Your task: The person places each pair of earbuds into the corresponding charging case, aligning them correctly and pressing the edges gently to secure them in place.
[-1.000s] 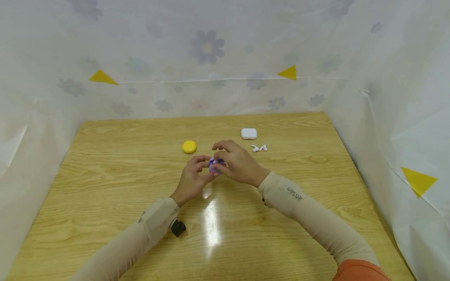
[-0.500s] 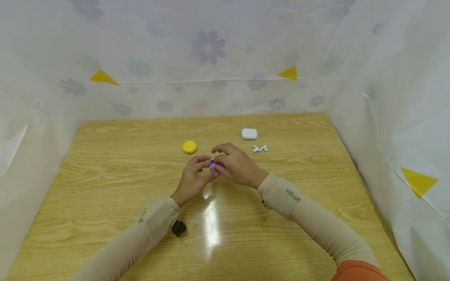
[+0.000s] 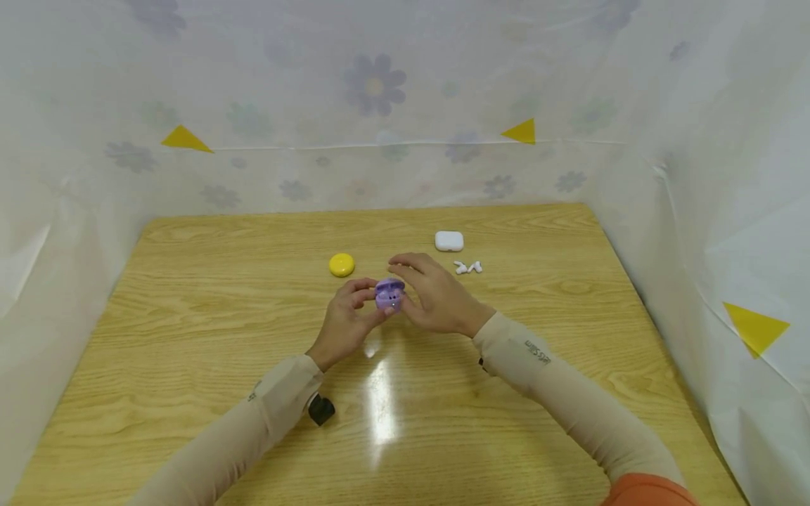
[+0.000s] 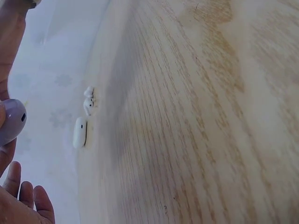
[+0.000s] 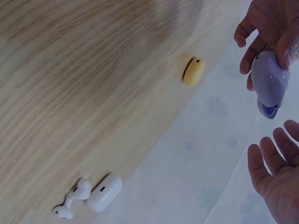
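Observation:
My left hand (image 3: 344,325) holds a purple earbud case (image 3: 389,301) above the table, its thumb pressed on the front. The lid stands raised, and small dark spots show inside; whether earbuds sit there is too small to tell. My right hand (image 3: 441,299) is just right of the case with fingers extended. In the right wrist view those fingers (image 5: 271,156) are apart from the case (image 5: 270,79); the thumb is hidden there, so I cannot tell if it touches. The left wrist view catches the case (image 4: 14,122) only at its edge.
A round yellow case (image 3: 342,265) lies on the wooden table (image 3: 253,281) beyond my left hand. To the back right are a white earbud case (image 3: 448,241) and two white earbuds (image 3: 467,267) lying loose. Pale flowered sheeting (image 3: 380,179) closes off the back and sides.
My right hand's fingers have come off the case's opening and drawn back slightly to the right. The raised lid and the inside are now visible. My left hand has stayed put.

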A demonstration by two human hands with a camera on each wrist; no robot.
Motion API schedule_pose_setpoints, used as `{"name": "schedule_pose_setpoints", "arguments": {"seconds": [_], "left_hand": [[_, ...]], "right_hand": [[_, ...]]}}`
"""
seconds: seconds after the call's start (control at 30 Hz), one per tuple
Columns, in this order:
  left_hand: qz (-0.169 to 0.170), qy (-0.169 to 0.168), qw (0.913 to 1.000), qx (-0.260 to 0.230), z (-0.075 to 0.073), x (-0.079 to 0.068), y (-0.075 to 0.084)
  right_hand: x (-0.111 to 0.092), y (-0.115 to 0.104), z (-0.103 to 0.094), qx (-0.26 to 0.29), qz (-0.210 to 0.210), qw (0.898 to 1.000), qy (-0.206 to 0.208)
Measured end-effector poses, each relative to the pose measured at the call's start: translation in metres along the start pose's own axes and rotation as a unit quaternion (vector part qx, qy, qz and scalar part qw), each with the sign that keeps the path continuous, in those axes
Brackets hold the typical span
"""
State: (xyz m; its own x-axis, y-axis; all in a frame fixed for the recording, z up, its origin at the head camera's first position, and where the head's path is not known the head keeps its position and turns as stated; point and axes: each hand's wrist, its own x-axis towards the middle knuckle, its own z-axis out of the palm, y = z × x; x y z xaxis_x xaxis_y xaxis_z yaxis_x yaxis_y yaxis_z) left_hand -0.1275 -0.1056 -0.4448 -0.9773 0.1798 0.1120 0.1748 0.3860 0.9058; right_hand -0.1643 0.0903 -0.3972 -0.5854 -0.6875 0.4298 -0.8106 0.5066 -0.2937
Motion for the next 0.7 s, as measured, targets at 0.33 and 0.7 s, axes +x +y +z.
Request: {"name": "schedule_pose_setpoints", "arguments": {"seconds": [0.33, 0.7], "left_hand": [[-0.002, -0.001, 1.0000, -0.001, 0.002, 0.002, -0.002], [-0.018, -0.007, 0.9998, -0.005, 0.004, 0.004, 0.002]], "right_hand": [[-0.016, 0.015, 0.014, -0.042, -0.001, 0.998, -0.037], [-0.019, 0.020, 0.018, -0.043, -0.023, 0.999, -0.001]]}}
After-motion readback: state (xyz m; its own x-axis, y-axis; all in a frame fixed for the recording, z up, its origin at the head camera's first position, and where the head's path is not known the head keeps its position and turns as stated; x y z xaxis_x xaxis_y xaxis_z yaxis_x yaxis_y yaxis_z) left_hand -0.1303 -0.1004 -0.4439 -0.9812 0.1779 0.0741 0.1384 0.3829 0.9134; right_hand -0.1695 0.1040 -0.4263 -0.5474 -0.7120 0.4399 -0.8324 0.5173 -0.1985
